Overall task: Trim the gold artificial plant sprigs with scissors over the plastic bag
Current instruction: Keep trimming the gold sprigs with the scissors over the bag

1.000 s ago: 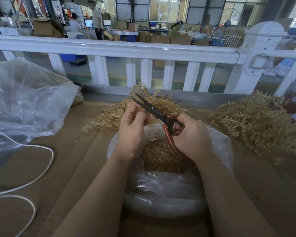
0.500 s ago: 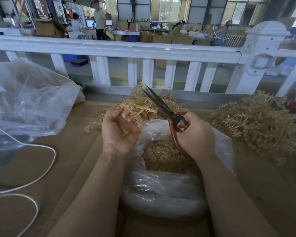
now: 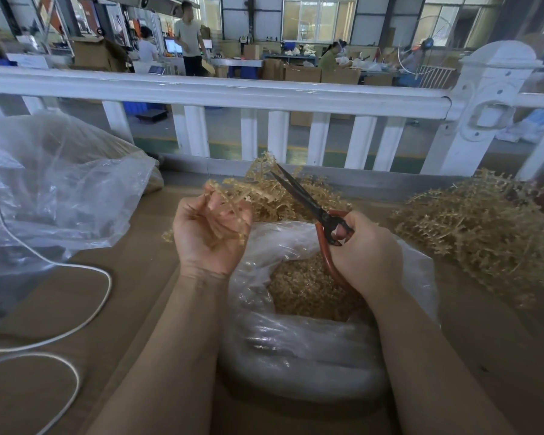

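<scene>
My left hand (image 3: 212,233), palm up, holds a gold sprig (image 3: 230,196) between its curled fingers, left of the bag's mouth. My right hand (image 3: 363,252) grips red-handled scissors (image 3: 308,204) whose dark blades are nearly together and point up and left beside the sprig. Below both hands stands a clear plastic bag (image 3: 296,350), rolled open and holding gold trimmings (image 3: 305,290). A heap of gold sprigs (image 3: 283,196) lies just behind the bag.
A second, larger pile of gold sprigs (image 3: 484,240) sits at the right. A big crumpled clear bag (image 3: 54,189) lies at the left, with a white cord (image 3: 76,309) looping over the brown table. A white railing (image 3: 220,92) borders the far edge.
My left hand left the scissor blades, moved left and turned palm up with a sprig in it. The scissors tilted more upright and their blades came together.
</scene>
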Action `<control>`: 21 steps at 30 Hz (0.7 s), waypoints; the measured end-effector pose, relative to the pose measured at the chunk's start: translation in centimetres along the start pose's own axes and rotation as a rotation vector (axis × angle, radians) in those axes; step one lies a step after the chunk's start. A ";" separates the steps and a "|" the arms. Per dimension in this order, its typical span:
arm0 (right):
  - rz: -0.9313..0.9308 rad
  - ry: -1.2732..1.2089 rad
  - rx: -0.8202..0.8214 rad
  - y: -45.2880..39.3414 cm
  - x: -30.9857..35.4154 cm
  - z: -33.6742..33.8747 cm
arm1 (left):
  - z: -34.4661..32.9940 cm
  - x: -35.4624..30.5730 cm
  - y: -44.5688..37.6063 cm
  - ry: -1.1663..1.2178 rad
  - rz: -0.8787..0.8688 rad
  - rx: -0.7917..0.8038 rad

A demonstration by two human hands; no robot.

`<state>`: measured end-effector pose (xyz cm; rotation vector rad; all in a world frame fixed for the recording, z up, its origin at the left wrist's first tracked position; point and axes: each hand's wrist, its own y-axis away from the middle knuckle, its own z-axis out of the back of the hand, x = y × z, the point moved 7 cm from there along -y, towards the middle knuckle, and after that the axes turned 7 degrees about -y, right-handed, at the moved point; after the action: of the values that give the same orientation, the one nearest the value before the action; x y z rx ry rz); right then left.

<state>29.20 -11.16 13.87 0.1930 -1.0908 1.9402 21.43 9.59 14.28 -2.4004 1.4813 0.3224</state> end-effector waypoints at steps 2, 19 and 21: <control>0.001 -0.002 -0.013 0.0 -0.1 0.0 | 0.4 -1.5 -0.1 0.031 -0.043 -0.046; -0.054 0.053 0.026 -0.1 -0.6 -0.4 | 6.3 -10.1 3.1 -1.686 -0.399 -1.258; -0.068 0.058 0.036 -0.1 -0.7 -0.5 | 6.1 -10.1 3.2 -1.757 -0.426 -1.328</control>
<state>29.85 -11.18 13.30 0.1900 -0.9996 1.8941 13.88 18.80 11.66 -1.4187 -0.2669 2.7844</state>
